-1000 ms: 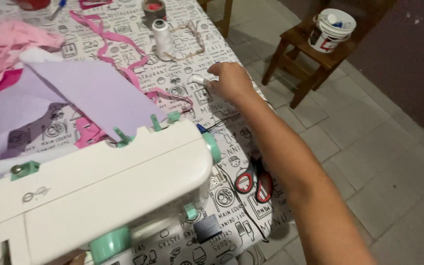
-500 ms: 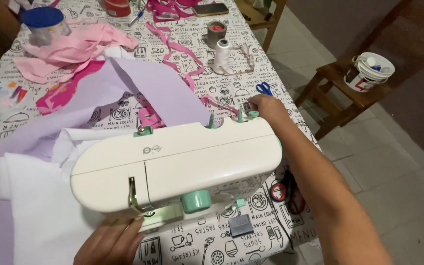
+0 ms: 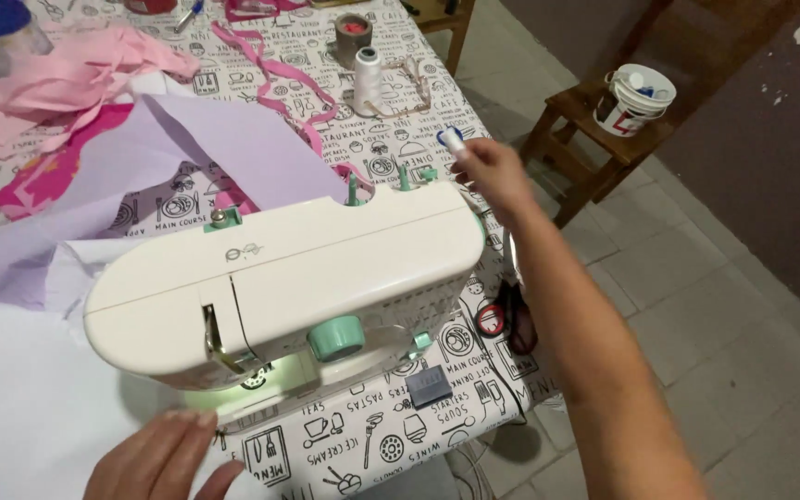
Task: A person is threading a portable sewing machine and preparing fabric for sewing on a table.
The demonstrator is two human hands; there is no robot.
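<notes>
A small white spool (image 3: 454,139) with a blue end sits pinched in the right hand (image 3: 491,171), raised just behind the sewing machine (image 3: 289,278), near its green pins (image 3: 404,176); keep the pinch light and the spool upright over a pin; the left hand (image 3: 164,454) lies flat, fingers spread, on white fabric (image 3: 30,407) at the machine's front; red scissors (image 3: 507,319) rest on the tabletop (image 3: 363,444).

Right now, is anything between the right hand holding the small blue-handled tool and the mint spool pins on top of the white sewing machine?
Nothing visible. The right hand holds the small blue-handled tool just right of the mint spool pins; only open air lies between them.
</notes>
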